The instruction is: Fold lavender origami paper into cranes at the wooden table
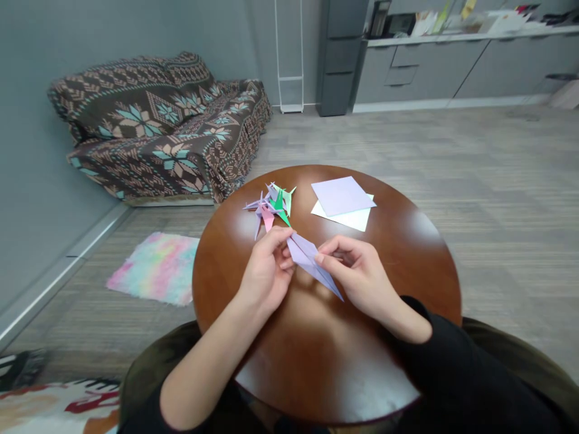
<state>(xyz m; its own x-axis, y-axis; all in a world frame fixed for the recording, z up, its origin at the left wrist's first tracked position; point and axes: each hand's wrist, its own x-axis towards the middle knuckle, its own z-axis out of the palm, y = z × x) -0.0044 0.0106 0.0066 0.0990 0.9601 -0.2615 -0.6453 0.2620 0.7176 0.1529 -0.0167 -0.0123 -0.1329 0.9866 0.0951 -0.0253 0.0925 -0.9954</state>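
Observation:
A partly folded piece of lavender origami paper (312,260) is held just above the round table, long and pointed, its tip toward me. My left hand (272,260) pinches its upper left end between thumb and fingers. On the opposite edge, my right hand (353,265) grips the paper with thumb and forefinger. Beyond my left hand lies a heap of folded paper cranes (271,204) in lavender, green and pink. Farther right, a square lavender sheet (342,196) rests on a whitish sheet (357,219).
The glossy brown round table (325,374) stands close in front of my lap. Past it are a sofa (167,126) under a patterned cover, a pastel fluffy rug (156,268), a grey fridge (341,57) and a kitchen counter (429,69) with assorted items on top.

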